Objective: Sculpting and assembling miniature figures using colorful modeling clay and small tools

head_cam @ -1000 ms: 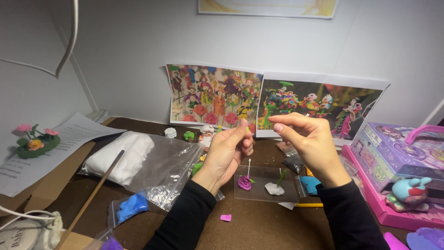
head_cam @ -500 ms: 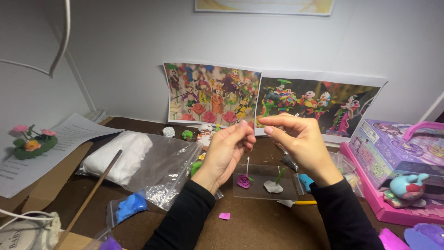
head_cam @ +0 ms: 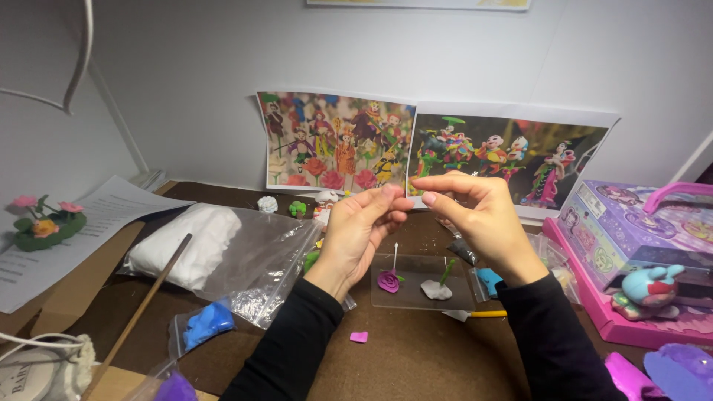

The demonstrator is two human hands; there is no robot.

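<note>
I see my left hand (head_cam: 356, 234) and right hand (head_cam: 475, 215) raised above the brown counter (head_cam: 416, 364), fingertips pinched together and meeting; whatever they pinch is too small to tell. Directly below lies a clear plastic sheet (head_cam: 421, 281) carrying a purple clay rose on a stick (head_cam: 388, 280) and a white clay lump with a green stem (head_cam: 437, 288). A bag of white clay (head_cam: 186, 245) sits to the left.

Two hands (head_cam: 412, 223) meet above a clear sheet (head_cam: 420, 282) on the bench (head_cam: 416, 356); clay bag (head_cam: 215, 249) left, toy case (head_cam: 639, 238) right.
</note>
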